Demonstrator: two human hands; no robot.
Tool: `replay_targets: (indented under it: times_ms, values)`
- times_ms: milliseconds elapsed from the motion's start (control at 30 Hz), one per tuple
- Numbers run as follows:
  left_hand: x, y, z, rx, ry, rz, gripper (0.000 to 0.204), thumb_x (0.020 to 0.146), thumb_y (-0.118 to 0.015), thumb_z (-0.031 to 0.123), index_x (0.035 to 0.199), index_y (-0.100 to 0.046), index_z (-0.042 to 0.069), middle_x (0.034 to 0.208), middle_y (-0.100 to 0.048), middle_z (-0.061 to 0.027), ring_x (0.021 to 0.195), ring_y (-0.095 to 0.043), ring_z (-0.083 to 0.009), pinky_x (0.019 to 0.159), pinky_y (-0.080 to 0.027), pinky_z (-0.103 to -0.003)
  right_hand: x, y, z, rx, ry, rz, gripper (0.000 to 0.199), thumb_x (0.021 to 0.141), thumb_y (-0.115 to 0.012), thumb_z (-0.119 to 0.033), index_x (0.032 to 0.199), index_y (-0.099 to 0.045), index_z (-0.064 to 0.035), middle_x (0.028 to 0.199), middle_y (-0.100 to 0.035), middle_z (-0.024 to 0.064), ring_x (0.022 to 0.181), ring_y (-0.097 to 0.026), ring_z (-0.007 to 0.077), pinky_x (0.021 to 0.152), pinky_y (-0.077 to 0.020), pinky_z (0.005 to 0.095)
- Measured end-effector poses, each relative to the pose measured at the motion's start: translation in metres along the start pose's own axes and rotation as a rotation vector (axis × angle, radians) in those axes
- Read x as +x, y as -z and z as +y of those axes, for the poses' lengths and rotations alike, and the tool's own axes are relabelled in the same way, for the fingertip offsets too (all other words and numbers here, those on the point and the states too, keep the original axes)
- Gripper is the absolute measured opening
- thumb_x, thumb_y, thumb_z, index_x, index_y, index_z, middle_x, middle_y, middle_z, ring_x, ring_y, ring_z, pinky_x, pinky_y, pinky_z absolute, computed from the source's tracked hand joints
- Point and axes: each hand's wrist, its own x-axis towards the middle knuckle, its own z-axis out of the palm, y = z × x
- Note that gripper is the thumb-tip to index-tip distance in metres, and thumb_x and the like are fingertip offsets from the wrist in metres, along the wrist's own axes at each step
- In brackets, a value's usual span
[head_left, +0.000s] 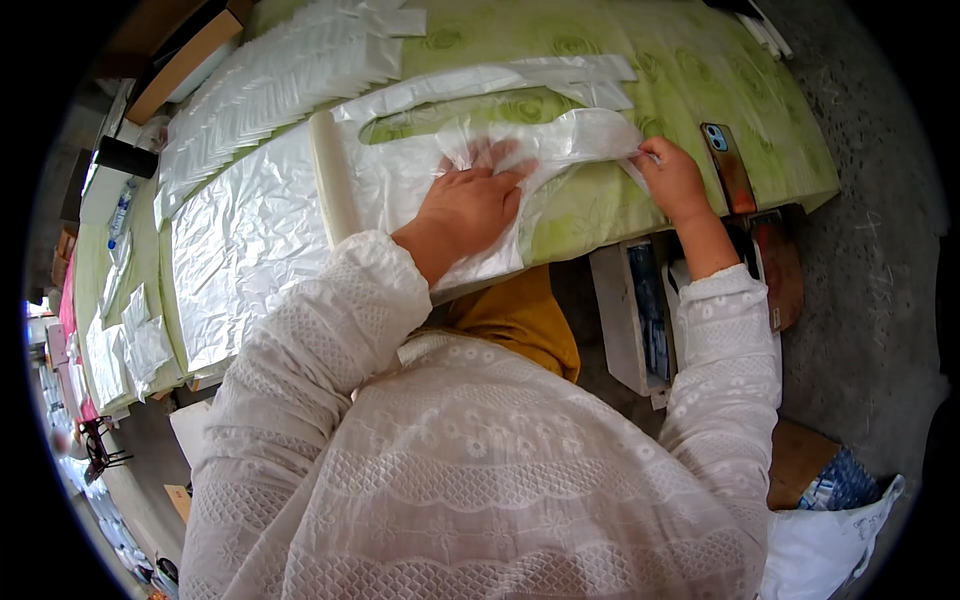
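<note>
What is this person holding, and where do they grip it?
A thin white plastic bag. The right hand pinches its handle end; the left hand presses flat on its body.

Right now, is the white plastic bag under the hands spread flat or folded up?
Spread flat. The white plastic bag lies open on the green table; the left hand presses it down and the right hand pinches its handle.

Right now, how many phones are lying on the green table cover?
1. A single phone lies near the table's right edge, just right of the right hand, which pinches the white plastic bag. Others could be hidden under the plastic sheets.
</note>
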Motion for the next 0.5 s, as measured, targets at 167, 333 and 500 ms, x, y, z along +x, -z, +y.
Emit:
replay_targets:
  times_ms: [167,333,500]
  values:
    - [0.006,0.012,0.001,-0.052,0.112,-0.248,0.045,0.103,-0.041,0.035,0.139,-0.06,0.018,0.147,-0.054,-0.0114,0.136,-0.051,-0.0314,0.117,-0.031,-0.054,-0.024,-0.009,-0.086,-0.168,0.654,-0.012,0.012,0.084,-0.071,-0.016,0.083,-0.065,-0.0071,0.107,-0.068,0.0114,0.102,-0.064,0.0375,0.086,-0.0518,0.0458]
    - [0.01,0.015,0.003,0.022,0.126,-0.308,0.047,0.101,-0.043,0.04,0.137,-0.061,0.016,0.147,-0.055,-0.0141,0.129,-0.057,-0.0339,0.12,-0.025,-0.057,-0.017,-0.064,-0.109,0.192,0.851,0.152,0.012,0.083,-0.07,-0.011,0.089,-0.061,-0.0077,0.106,-0.068,0.011,0.101,-0.064,0.0371,0.084,-0.0508,0.0483]
    - [0.008,0.019,0.001,0.01,0.071,-0.307,0.044,0.102,-0.042,0.04,0.13,-0.065,0.016,0.132,-0.065,-0.014,0.126,-0.057,-0.0325,0.115,-0.032,-0.054,-0.004,-0.085,-0.129,0.187,0.445,0.092,0.012,0.086,-0.066,-0.012,0.097,-0.063,-0.0079,0.096,-0.07,0.0147,0.093,-0.066,0.0386,0.084,-0.0514,0.0491]
